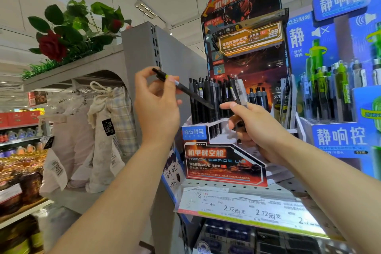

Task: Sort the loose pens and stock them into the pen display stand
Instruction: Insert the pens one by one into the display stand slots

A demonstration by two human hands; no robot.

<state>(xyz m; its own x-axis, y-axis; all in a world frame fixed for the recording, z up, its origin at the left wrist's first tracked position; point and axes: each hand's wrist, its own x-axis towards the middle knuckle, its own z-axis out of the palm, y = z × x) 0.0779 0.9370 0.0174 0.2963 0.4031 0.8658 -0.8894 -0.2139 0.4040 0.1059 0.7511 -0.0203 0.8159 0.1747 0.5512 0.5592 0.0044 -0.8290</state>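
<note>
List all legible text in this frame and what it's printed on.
"机甲时空舱" and "MECH SPACE UP": red pen display stand, front panel and header.
"点石制笔": blue tab on that stand.
"DS-0185": stand's orange header banner.
"静响控": blue display stand, header and front.
"静": same blue stand's backboard.
"2.72元/支": shelf price strip, shown twice.
Pen barrel labels, bag tags, handwritten card, price strip small print: too small or blurred.

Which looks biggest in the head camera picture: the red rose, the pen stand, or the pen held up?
1. Pen stand, biggest.
2. Red rose.
3. Pen in the left hand, thinnest, though as long as the rose is wide.
</note>
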